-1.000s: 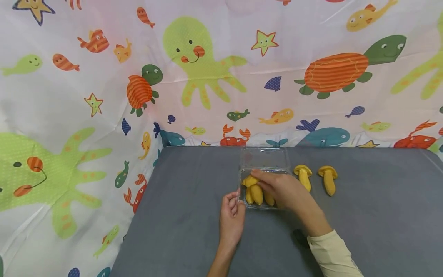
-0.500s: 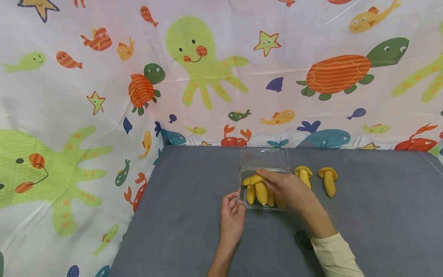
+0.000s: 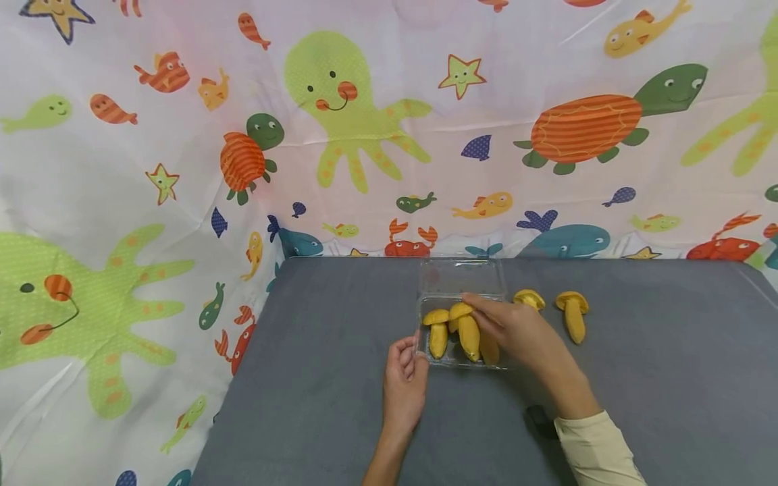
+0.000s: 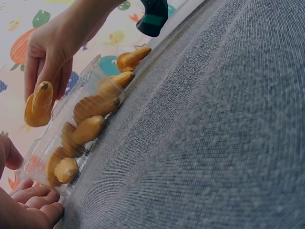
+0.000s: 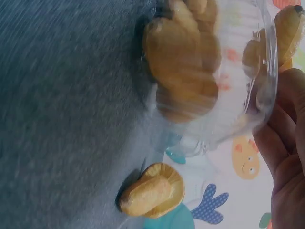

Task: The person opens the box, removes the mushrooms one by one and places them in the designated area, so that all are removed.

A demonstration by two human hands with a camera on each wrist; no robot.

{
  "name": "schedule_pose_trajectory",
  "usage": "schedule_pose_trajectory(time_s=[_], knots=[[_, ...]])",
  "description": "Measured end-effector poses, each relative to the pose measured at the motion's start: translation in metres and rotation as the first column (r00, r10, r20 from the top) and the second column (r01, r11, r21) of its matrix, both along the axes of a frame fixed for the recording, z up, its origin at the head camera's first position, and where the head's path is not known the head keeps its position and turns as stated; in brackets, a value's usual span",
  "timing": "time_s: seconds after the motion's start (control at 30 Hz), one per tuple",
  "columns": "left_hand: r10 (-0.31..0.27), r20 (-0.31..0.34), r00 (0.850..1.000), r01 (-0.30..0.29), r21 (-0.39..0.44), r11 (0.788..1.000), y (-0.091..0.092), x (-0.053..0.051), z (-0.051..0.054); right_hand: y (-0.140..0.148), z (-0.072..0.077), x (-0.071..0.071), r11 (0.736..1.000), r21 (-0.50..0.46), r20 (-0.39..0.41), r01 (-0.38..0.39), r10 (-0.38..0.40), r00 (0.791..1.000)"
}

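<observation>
So the backdrop is a white and pinkish curtain (image 3: pixel 389 27) covered in cartoon sea critters, with a green octopus (image 3: pixel 328 74) and a big turtle (image 3: pixel 586 128) up behind the box, and everything sits on a grey cloth (image 3: pixel 328 364). The clear plastic box (image 3: pixel 448 362) is your reference point here. Its lid (image 3: pixel 462 278) is flipped open and lying behind it.

Left hand (image 3: pixel 404 391) has hold of the box's left side, fingers curled up against the wall and the thumb by the rim. Right hand (image 3: pixel 516 331) has its thumb and fingers pinched on the cap of a yellow mushroom (image 3: pixel 468 334); the left wrist view shows that one up above the box's rim, clear of the ones inside. More mushrooms (image 3: pixel 437 341) lie in the box, partly overlapping, so I can't give you a solid count.

Over to the right of the box there are two loose ones: the near mushroom (image 3: pixel 529 298), half covered by the right hand, and the far mushroom (image 3: pixel 574 320), farther out. Pale sleeve (image 3: pixel 598 449) on the right arm, front right of the box.
</observation>
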State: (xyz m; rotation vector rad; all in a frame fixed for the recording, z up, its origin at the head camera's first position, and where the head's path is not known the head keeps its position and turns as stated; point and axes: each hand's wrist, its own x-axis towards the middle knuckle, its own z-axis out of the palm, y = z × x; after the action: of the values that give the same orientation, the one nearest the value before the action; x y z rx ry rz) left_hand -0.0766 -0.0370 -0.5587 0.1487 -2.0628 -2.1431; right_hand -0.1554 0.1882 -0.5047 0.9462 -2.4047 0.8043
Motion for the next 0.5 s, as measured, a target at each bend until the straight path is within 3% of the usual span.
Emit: schedule_pose_trajectory(time_s=[0.5], knots=[[-0.005, 0.01, 1.0, 0.005, -0.004, 1.0, -0.001, 0.001, 0.001, 0.017, 0.003, 0.006, 0.994, -0.022, 0.0, 0.109, -0.109, 0.994]])
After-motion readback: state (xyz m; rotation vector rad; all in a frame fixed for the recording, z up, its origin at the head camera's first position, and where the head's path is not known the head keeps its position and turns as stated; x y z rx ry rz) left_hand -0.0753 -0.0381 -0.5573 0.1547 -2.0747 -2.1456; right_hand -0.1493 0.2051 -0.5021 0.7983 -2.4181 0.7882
